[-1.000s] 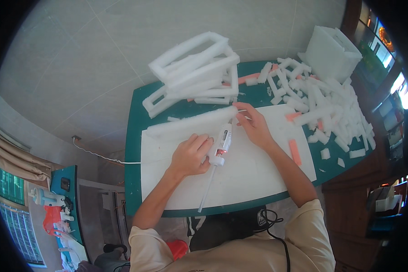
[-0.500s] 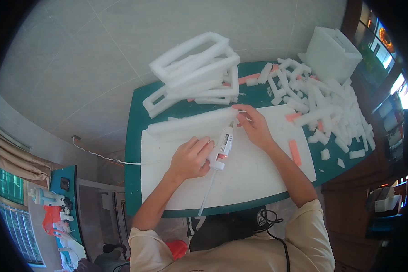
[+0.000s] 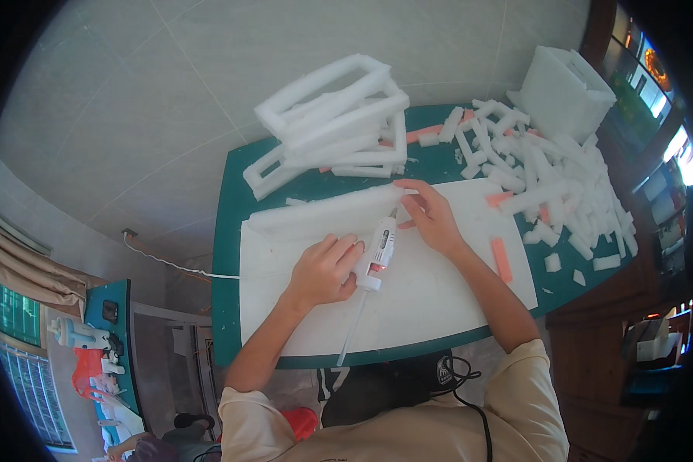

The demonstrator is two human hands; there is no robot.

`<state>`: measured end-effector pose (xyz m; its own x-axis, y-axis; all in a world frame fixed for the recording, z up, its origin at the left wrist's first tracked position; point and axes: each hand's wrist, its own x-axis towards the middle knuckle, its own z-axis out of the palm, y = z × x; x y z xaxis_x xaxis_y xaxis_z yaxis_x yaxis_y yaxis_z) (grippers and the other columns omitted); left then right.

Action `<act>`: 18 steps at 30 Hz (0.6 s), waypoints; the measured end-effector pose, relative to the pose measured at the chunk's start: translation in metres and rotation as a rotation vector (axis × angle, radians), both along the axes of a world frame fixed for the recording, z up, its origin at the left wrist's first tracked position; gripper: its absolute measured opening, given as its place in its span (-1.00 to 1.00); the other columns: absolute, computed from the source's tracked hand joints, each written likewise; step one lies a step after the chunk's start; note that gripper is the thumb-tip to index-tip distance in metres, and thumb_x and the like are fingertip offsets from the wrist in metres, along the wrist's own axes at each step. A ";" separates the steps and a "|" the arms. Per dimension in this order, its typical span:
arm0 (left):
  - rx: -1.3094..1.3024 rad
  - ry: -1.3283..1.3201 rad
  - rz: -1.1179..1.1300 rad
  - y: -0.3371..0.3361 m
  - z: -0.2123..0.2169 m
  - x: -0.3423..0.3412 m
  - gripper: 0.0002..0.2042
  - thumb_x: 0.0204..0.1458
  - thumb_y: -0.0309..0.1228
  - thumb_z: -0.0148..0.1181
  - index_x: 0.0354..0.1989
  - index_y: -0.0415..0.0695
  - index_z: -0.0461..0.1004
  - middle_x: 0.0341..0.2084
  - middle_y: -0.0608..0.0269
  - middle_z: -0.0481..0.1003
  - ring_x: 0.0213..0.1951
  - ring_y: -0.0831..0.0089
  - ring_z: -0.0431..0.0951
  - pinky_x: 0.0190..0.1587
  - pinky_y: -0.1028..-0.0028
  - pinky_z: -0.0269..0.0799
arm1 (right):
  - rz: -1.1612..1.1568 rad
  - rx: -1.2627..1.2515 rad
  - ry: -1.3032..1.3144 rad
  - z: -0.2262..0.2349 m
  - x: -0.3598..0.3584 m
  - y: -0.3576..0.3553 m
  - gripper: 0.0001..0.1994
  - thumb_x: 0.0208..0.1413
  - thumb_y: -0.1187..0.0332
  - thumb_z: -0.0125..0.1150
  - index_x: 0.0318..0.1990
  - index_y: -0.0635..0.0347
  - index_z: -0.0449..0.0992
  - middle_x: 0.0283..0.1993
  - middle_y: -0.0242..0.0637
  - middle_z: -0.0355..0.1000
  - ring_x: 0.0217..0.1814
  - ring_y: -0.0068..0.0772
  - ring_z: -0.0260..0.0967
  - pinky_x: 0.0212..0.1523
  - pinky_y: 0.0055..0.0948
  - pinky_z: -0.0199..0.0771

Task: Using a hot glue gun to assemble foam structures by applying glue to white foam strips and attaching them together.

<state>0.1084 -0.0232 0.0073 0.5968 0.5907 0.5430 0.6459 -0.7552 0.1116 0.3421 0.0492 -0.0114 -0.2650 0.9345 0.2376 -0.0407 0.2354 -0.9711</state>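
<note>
My left hand (image 3: 325,271) is closed around the handle of a white hot glue gun (image 3: 380,248). A long translucent glue stick (image 3: 352,329) sticks out of its rear end toward me. The gun's nozzle points away from me, close to the right end of a long white foam piece (image 3: 323,208). At that end, my right hand (image 3: 431,214) grips the foam, its thumb and fingers bent around the corner. The foam lies along the far side of a white board (image 3: 393,316), which rests on a green table.
White foam frames (image 3: 331,115) are stacked at the back of the green table (image 3: 227,308). Many foam offcuts (image 3: 531,169) lie to the right, before a large foam block (image 3: 566,92). A pink strip (image 3: 501,259) rests on the board's right side. A white cord (image 3: 185,268) runs off left.
My hands and the glue gun stay almost in place. At the lower left, another person's arm and dark clothing show more than before.
</note>
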 end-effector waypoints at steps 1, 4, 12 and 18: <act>-0.002 -0.001 0.000 0.000 0.000 0.000 -0.51 -0.49 -0.57 0.22 -0.18 -0.25 0.48 -0.19 0.11 0.46 -0.36 0.21 0.44 -0.38 0.39 0.43 | 0.008 0.008 -0.018 -0.002 0.000 0.000 -0.71 0.28 0.44 -0.03 0.13 0.19 0.37 0.16 -0.28 0.28 0.05 -0.47 0.36 -0.24 -0.51 0.65; -0.006 0.003 0.003 -0.003 0.001 0.000 -0.51 -0.48 -0.58 0.21 -0.18 -0.24 0.48 -0.19 0.12 0.46 -0.36 0.21 0.44 -0.38 0.39 0.44 | 0.014 -0.004 -0.029 -0.001 0.000 -0.001 -0.70 0.29 0.44 -0.05 0.15 0.20 0.34 0.15 -0.30 0.29 0.05 -0.48 0.36 -0.18 -0.48 0.64; -0.012 0.008 0.001 -0.009 0.002 -0.003 -0.51 -0.50 -0.58 0.21 -0.18 -0.23 0.49 -0.20 0.14 0.46 -0.37 0.23 0.43 -0.39 0.40 0.43 | 0.011 -0.040 0.007 -0.004 -0.001 0.000 -0.72 0.27 0.47 -0.02 0.11 0.20 0.40 0.16 -0.26 0.26 -0.01 -0.48 0.37 -0.21 -0.51 0.65; -0.007 0.013 0.007 -0.018 0.004 -0.009 -0.50 -0.50 -0.58 0.20 -0.18 -0.22 0.49 -0.19 0.14 0.46 -0.38 0.24 0.43 -0.39 0.40 0.43 | 0.001 -0.035 0.008 -0.004 -0.001 0.001 -0.73 0.27 0.48 -0.02 0.10 0.20 0.41 0.15 -0.27 0.26 -0.01 -0.50 0.36 -0.20 -0.52 0.65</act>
